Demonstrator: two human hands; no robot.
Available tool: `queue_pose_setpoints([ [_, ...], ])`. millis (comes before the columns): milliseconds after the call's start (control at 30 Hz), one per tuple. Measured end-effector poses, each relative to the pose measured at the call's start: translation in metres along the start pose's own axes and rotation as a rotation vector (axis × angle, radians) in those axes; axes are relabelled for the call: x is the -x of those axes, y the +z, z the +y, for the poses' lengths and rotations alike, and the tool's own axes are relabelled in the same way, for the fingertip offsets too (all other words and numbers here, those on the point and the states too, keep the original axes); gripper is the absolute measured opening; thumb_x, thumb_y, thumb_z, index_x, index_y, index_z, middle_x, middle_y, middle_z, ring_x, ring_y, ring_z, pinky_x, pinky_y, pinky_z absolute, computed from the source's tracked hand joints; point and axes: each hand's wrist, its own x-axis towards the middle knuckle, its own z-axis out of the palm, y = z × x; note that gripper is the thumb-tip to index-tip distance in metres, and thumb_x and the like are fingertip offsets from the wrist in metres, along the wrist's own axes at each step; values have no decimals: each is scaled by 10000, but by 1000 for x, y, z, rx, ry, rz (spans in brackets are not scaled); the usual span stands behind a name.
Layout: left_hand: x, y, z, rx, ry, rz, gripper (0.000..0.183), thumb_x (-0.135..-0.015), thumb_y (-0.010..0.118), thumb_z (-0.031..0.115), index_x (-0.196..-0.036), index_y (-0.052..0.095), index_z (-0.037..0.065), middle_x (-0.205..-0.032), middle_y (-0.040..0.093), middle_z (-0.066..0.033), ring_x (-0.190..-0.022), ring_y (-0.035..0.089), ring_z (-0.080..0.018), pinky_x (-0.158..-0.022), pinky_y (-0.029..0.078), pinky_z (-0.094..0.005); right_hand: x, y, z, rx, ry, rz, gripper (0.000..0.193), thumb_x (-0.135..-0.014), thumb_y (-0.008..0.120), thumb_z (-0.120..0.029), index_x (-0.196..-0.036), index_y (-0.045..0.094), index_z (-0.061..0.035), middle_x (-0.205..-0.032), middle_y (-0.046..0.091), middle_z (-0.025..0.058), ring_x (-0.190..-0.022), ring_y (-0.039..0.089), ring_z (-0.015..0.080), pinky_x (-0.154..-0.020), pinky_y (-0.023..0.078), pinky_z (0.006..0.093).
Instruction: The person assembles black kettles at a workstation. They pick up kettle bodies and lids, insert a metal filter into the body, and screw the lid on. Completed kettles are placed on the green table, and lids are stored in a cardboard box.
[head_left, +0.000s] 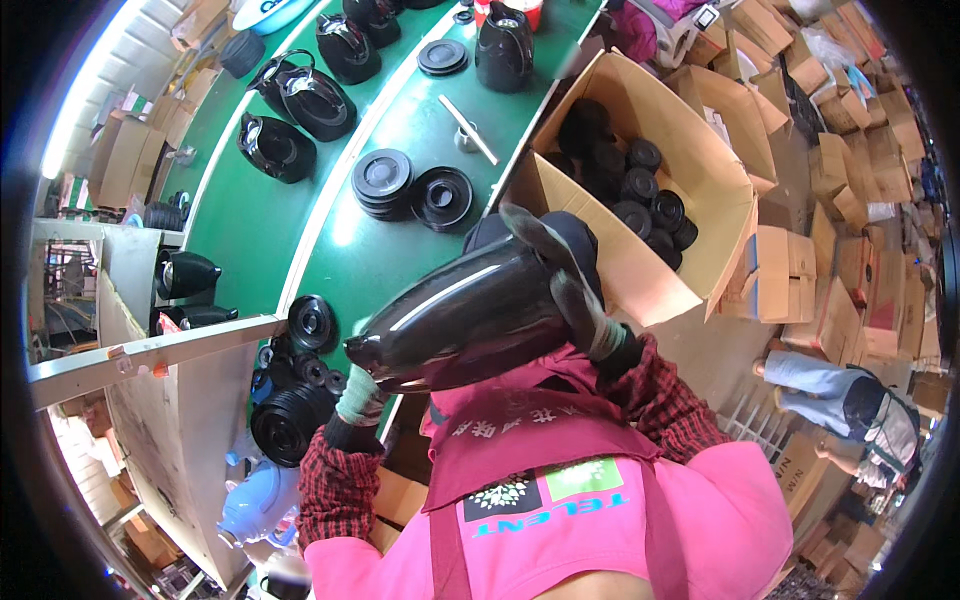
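I hold a glossy black jug point(465, 310) on its side across my lap, its narrow spout end toward the left. My left hand point(362, 395), in a pale green and dark glove, grips it at the spout end; most of its fingers are hidden behind the jug. My right hand point(580, 290), in a dark glove, wraps round the wide end. Just beyond the jug, a stack of round black lids point(382, 180) sits on the green bench point(330, 262). An upturned black ring-shaped part point(442, 197) lies beside that stack.
Black jugs point(276, 148) stand farther up the bench, one point(504, 50) near its right edge. A white stick point(468, 130) leans on a small cup. An open cardboard box point(650, 265) of black round parts stands right. Black discs point(290, 425) pile left. Another person point(850, 405) is far right.
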Motion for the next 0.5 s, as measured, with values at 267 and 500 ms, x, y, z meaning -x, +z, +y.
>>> queue_pose_setpoints([
  [267, 9, -11, -8, 165, -75, 0, 504, -865, 745, 304, -1258, 658, 0, -1204, 717, -127, -1035, 707, -260, -939, 546, -346, -8, 10, -7, -82, 354, 229, 605, -1089, 392, -474, -1492, 455, -26, -1453, 529, 115, -1304, 522, 198, -1149, 366, 362],
  [500, -53, -11, 113, -370, 381, -122, 470, -734, 779, 213, -1152, 716, 7, -1034, 718, -163, -883, 723, -324, -797, 560, -369, 14, -12, 23, -960, 957, 179, 645, -1060, 497, -474, -1533, 400, -46, -1473, 525, 137, -1228, 593, 238, -1060, 468, 369],
])
